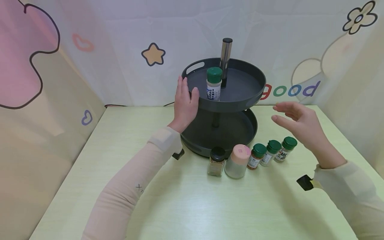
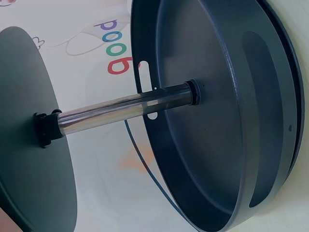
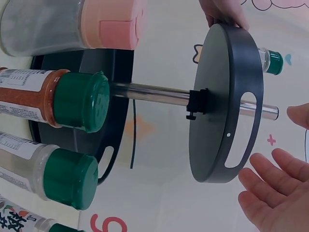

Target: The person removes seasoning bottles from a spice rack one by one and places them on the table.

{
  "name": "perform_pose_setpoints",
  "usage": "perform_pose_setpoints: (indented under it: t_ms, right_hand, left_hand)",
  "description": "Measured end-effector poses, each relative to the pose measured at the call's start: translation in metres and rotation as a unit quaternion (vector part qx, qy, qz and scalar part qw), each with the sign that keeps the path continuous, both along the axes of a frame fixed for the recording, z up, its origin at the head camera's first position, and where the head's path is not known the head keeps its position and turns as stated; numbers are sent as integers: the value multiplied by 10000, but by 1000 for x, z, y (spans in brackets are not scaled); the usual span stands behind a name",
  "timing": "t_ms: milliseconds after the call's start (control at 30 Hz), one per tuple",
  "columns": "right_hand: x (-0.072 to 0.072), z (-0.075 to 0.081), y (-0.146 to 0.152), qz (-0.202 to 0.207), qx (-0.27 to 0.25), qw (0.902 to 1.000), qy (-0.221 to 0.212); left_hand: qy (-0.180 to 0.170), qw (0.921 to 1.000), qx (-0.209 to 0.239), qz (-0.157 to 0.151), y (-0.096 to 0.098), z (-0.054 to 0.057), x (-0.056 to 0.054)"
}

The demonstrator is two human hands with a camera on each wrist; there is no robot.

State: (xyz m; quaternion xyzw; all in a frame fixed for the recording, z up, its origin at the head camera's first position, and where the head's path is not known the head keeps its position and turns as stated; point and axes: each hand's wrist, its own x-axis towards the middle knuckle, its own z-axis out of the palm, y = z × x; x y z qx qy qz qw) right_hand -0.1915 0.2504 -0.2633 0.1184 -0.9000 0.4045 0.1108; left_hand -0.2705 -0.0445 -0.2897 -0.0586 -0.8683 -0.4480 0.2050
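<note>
My left hand (image 1: 185, 105) rests against the left rim of the upper tray (image 1: 240, 106) of a black two-tier rack, its fingers straight. On that tray, near the left hand, stands a green-capped spice jar (image 1: 214, 85). My right hand (image 1: 300, 123) hovers in the air to the right of the rack, fingers spread and holding nothing; the right wrist view shows its fingertips close to the upper tray's slotted rim. Below is the lower tray (image 2: 193, 159), with a metal post (image 2: 120, 111) joining the two tiers.
In front of the rack stand a black-capped square jar (image 1: 216, 162), a pink-lidded glass jar (image 1: 237, 163) and a row of green-capped jars: a reddish one (image 1: 254, 160), a pale one (image 1: 267, 157) and a labelled one (image 1: 283, 151). A patterned cloth (image 1: 126, 30) hangs behind the table (image 1: 192, 206).
</note>
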Motion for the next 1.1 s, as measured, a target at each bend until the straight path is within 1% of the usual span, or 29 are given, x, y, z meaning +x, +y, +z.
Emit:
perform_pose_setpoints:
  t_ms: [167, 267, 400, 567, 733, 867, 1100]
  right_hand:
    - [0, 5, -6, 24, 89, 9999, 70]
    - [0, 8, -10, 66, 43, 9998, 197]
    - [-3, 11, -14, 151, -98, 9993, 341]
    - [-5, 16, -20, 247, -333, 9984, 389]
    - [-8, 19, -26, 491, -516, 9959, 553]
    - [-9, 21, -28, 563, -473, 9955, 591]
    - [-12, 25, -31, 542, -333, 9968, 488]
  left_hand:
    - [-48, 10000, 10, 17, 0, -1, -1]
    - [-45, 10000, 12, 23, -1, -1, -1]
    - [11, 10000, 19, 17, -1, -2, -1]
    - [45, 10000, 19, 33, -1, -3, -1]
    - [-7, 10000, 10, 64, 0, -2, 0]
    - [-8, 10000, 20, 58, 1, -2, 0]
    - [35, 9999, 75, 77, 2, -3, 1]
